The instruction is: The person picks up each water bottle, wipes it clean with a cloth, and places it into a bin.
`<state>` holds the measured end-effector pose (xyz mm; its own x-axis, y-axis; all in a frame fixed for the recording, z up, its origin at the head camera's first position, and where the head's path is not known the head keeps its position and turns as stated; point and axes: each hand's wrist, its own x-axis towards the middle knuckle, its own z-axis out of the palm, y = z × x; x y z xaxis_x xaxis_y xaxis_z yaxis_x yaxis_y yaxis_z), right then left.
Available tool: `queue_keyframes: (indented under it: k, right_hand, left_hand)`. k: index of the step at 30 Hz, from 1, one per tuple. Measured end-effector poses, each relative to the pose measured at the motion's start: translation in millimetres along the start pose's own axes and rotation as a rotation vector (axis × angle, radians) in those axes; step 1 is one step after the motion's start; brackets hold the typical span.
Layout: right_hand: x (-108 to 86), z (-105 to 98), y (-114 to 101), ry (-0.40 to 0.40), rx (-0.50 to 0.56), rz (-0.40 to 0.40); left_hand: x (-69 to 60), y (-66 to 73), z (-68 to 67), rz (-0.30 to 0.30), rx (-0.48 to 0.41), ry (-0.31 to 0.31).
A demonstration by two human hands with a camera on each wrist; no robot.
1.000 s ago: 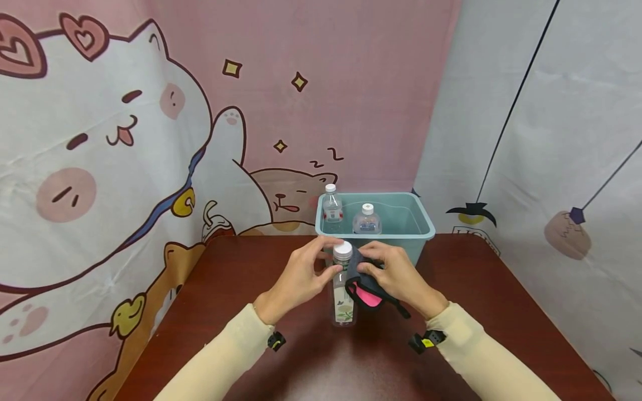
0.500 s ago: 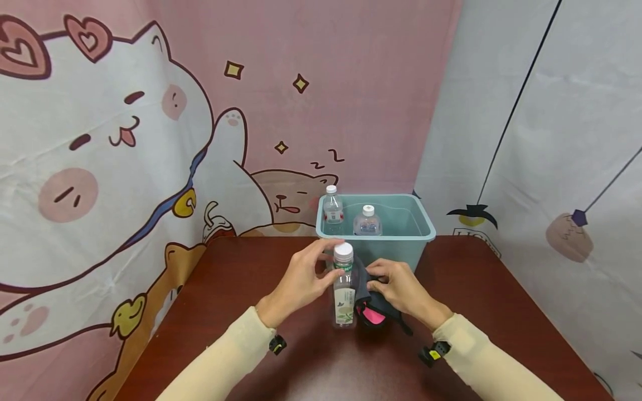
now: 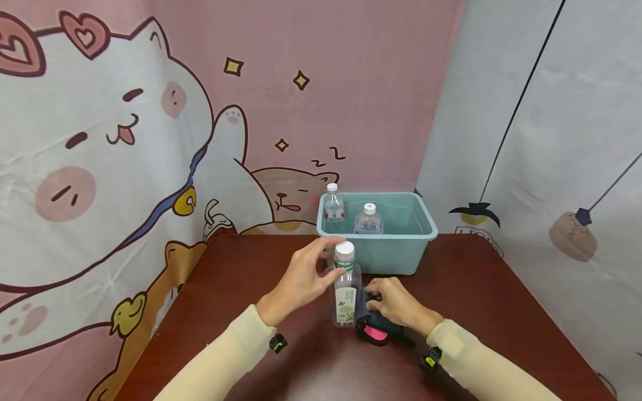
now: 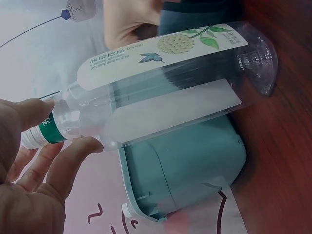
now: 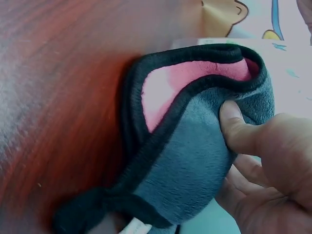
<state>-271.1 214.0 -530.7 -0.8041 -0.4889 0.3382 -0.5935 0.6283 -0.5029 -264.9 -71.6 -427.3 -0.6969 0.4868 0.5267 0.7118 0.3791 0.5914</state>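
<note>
standing near the middle of the table (image 3: 251,267): a clear bottle (image 3: 346,291), pale-labelled, white-capped, with grey pink-lined cloth (image 5: 190,156) beside it. the left hand (image 3: 302,278), parted neck-wide, grips the bottle; the right hand (image 3: 398,303), nearly closed, pinches the cloth. toward the far edge, a teal bin (image 3: 383,253), partly blocked, holds two more bottles (image 3: 369,225).

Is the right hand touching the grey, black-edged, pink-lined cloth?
Touching: the right wrist view shows the right hand gripping the grey cloth, thumb pressing into it.
</note>
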Motion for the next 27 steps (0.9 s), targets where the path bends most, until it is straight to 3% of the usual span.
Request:
queue_keyframes:
  k: [5, 13, 19, 27]
  right_hand:
    - [0.4, 3, 0, 0.01, 0.014, 0.039]
    - [-3.4, 0, -4, 0.064, 0.125, 0.105]
    - [0.7, -15, -16, 0.139, 0.218, 0.119]
    - [9.3, -42, -42, 0.275, 0.277, 0.07]
  left_hand:
    - [0.2, 0.0, -1.4, 0.01, 0.008, 0.008]
    - [-0.6, 1.1, -1.3, 0.022, 0.01, 0.012]
    - [-0.9, 2.2, -1.9, 0.012, 0.009, 0.018]
    - [-0.5, 2.1, -1.8, 0.033, 0.004, 0.018]
